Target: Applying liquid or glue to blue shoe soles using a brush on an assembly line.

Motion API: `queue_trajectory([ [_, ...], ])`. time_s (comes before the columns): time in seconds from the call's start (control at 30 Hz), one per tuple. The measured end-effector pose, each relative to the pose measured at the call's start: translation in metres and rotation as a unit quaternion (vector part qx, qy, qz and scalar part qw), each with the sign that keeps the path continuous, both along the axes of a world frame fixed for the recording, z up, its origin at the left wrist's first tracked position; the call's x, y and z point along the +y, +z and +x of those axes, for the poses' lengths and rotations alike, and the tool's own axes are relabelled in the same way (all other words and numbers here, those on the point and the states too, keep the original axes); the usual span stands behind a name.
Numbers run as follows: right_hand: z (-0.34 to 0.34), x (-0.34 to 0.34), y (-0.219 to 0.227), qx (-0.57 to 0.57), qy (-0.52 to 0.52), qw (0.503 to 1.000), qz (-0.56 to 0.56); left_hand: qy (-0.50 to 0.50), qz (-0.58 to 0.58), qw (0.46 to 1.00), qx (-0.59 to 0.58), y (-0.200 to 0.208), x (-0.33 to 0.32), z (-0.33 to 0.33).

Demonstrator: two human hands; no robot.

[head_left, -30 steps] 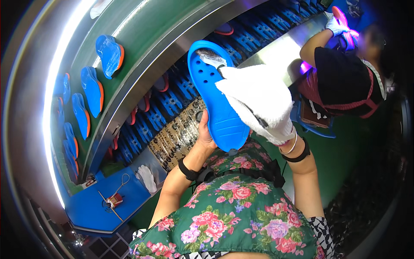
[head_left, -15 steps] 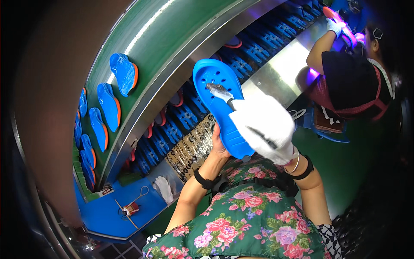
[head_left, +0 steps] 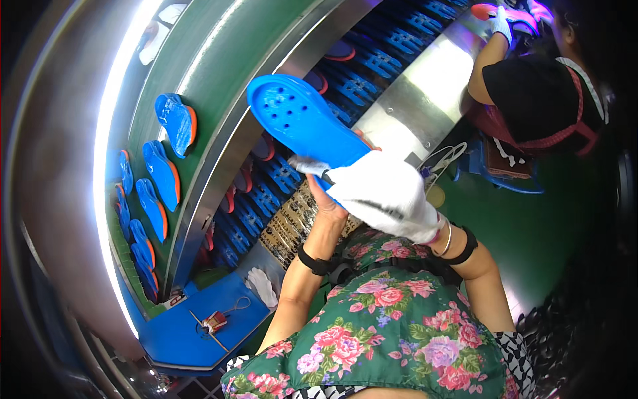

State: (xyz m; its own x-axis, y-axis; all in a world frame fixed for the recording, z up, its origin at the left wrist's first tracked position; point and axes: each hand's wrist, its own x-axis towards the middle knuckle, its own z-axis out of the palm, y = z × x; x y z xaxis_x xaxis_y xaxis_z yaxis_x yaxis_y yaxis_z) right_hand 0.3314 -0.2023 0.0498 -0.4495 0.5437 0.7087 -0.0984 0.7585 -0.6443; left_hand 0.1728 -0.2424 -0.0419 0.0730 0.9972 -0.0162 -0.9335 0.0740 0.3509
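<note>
A bright blue shoe sole (head_left: pixel 292 113) with several small holes at its far, rounded end is tilted up in front of me. My bare left hand (head_left: pixel 325 203) is closed around its lower part from beneath. In a white glove, my right hand (head_left: pixel 389 193) grips a brush (head_left: pixel 309 166), whose grey-brown bristles point left across the sole's left edge. The glove covers the near end of the sole and most of the brush handle.
A green conveyor belt (head_left: pixel 219 86) on the left carries several blue soles with orange edges (head_left: pixel 161 169). Beyond my hands runs a rack of blue holders (head_left: pixel 385 63). A blue table (head_left: pixel 179 336) bears a white glove (head_left: pixel 261 286). At upper right, a co-worker (head_left: pixel 525 86) handles a sole under purple light.
The brush has moved from the holed end down and left to the sole's left edge. The sole has swung left, its far end leaning further over.
</note>
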Motion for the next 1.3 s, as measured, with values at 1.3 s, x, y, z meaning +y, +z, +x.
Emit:
queue_trajectory([
  [1.3, 0.018, -0.015, -0.011, -0.030, 0.116, 0.990, -0.075, -0.156, 0.047, 0.982, -0.098, 0.015, 0.022, -0.049],
])
